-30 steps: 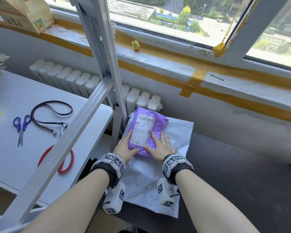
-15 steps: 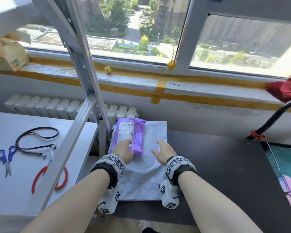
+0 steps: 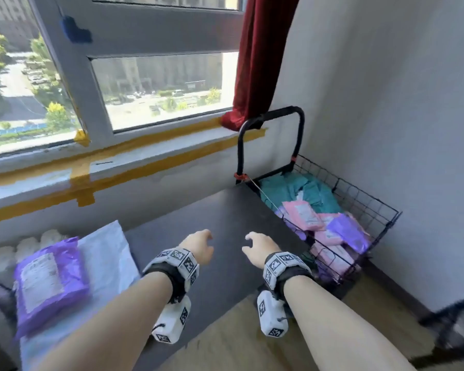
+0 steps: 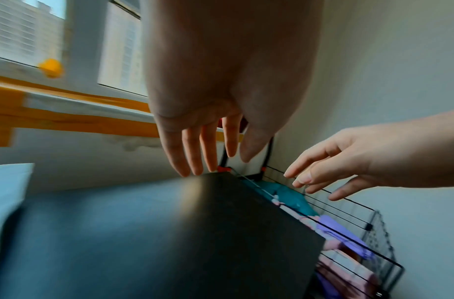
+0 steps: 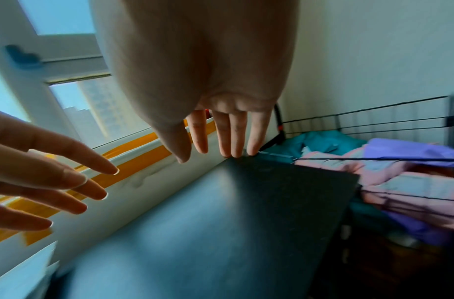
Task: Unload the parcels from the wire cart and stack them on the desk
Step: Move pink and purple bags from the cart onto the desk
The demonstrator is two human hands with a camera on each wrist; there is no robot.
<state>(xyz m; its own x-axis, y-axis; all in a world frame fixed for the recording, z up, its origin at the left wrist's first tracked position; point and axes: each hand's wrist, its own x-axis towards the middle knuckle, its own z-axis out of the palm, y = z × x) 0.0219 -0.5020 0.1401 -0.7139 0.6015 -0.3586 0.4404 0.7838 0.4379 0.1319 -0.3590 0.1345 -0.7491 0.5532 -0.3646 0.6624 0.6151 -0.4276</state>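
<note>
From the head view we're between parcels: the left hand [image 3: 198,246] and right hand [image 3: 260,247] hang over the dark desk [image 3: 212,223] mid-frame, both empty with fingers loosely spread. A purple parcel [image 3: 48,277] lies on a white parcel [image 3: 105,253] at lower left, so the stack's begun. The wire cart [image 3: 359,199] at right centre has plenty left, pink parcels [image 3: 303,214], a purple one, teal ones behind. In the left wrist view, fingers [image 4: 195,149] are straight and apart, pointing at the desk's far corner, cart at lower right. The right wrist view is the same deal, fingers [image 5: 230,131] splayed and gripping nothing, parcels piled at right past the desk edge. Next move, we reckon, is reaching over the cart's rim for a top pink one, both hands probably, since those soft bags look floppy.
</note>
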